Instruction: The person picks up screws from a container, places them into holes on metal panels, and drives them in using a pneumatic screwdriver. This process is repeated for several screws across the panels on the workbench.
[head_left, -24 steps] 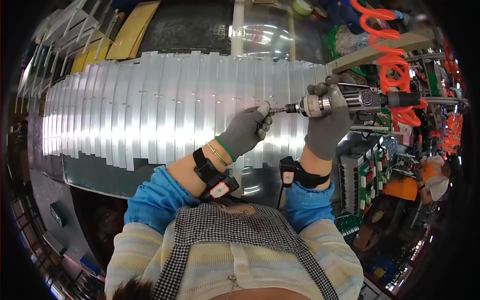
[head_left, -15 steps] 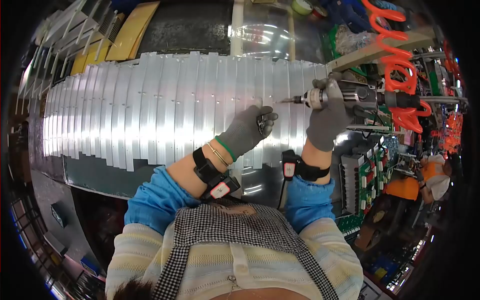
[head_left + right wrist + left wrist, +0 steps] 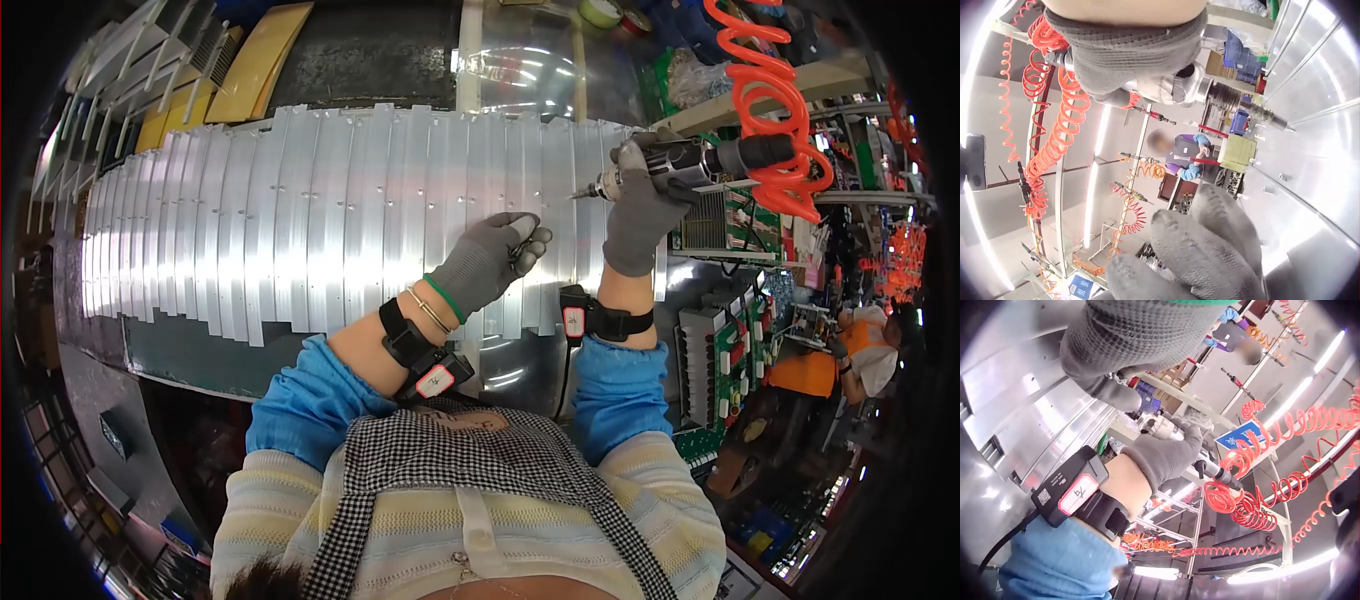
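Right hand (image 3: 637, 222), gloved in grey, is wrapped round the body of a power driver (image 3: 684, 160), whose bit points leftward, toward the left hand's side, above a row of metal strips (image 3: 330, 230). Whether the bit touches them cannot be told. The left hand (image 3: 488, 262), also gloved, lies over the strips with its fingers curled in; small dark pieces (image 3: 514, 255) show in their fold, too small to identify. The two hands are apart, the right one farther from the body.

From the left wrist, the driver's tail end leads to a red coiled hose (image 3: 1218, 495) beyond the right hand, with a blue sign (image 3: 1241, 436) nearby. From the right wrist, the bit shows close up near the strips, small studs (image 3: 1268, 189) stand on the metal past the left hand's fingers, and a person (image 3: 1185, 152) works beyond both hands. Only the head view shows the green circuit boards (image 3: 735, 365) on the near side of the right hand.
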`<state>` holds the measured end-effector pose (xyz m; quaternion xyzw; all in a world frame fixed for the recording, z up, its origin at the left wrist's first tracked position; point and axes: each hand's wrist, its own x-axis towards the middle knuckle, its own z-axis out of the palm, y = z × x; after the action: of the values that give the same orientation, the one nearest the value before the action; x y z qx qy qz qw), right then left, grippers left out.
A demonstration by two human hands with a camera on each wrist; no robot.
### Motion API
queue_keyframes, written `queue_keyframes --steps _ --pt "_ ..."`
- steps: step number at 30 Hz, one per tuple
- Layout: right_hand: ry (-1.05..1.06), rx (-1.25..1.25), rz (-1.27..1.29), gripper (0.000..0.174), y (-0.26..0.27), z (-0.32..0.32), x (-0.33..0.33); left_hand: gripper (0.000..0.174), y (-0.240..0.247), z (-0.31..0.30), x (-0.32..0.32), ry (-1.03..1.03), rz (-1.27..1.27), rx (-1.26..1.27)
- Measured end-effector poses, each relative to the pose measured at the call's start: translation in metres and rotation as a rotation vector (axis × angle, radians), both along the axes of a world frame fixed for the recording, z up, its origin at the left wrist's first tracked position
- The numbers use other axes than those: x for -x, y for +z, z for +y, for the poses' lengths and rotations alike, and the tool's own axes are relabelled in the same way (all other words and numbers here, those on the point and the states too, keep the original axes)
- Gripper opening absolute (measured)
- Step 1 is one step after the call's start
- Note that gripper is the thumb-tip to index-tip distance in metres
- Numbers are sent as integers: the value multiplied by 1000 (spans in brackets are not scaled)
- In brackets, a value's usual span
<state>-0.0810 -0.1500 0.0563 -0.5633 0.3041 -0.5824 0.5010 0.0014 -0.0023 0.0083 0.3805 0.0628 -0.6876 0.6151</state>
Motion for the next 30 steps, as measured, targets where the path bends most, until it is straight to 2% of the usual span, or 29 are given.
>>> queue_keyframes --steps 4,8,10,11,13,14,17,18,21,24,30 --pt "107 -76 9 31 -1 -3 -1 26 -5 1 0 36 9 60" --pt "67 -69 24 31 4 2 -5 22 -6 3 -1 69 49 116" --pt "34 -15 40 28 1 -2 -5 20 2 3 -1 86 37 65" --pt "85 -57 -21 28 3 -1 -1 18 5 3 -1 95 29 38" --pt "185 -139 -143 28 42 19 2 16 4 1 -2 106 48 65" --pt "157 -77 -174 28 51 25 2 15 3 0 -1 107 62 78" --pt "275 -209 -288 32 62 35 14 19 -1 -4 1 50 160 91" --pt "253 -208 -245 35 59 36 17 21 1 -5 2 42 147 77" --pt "198 -149 -199 28 56 44 13 26 2 -2 5 16 128 45" --pt "209 -211 -216 39 47 40 16 28 -6 2 3 -11 152 58" --pt "180 -240 -241 40 38 37 19 28 -3 -2 4 30 188 -4"
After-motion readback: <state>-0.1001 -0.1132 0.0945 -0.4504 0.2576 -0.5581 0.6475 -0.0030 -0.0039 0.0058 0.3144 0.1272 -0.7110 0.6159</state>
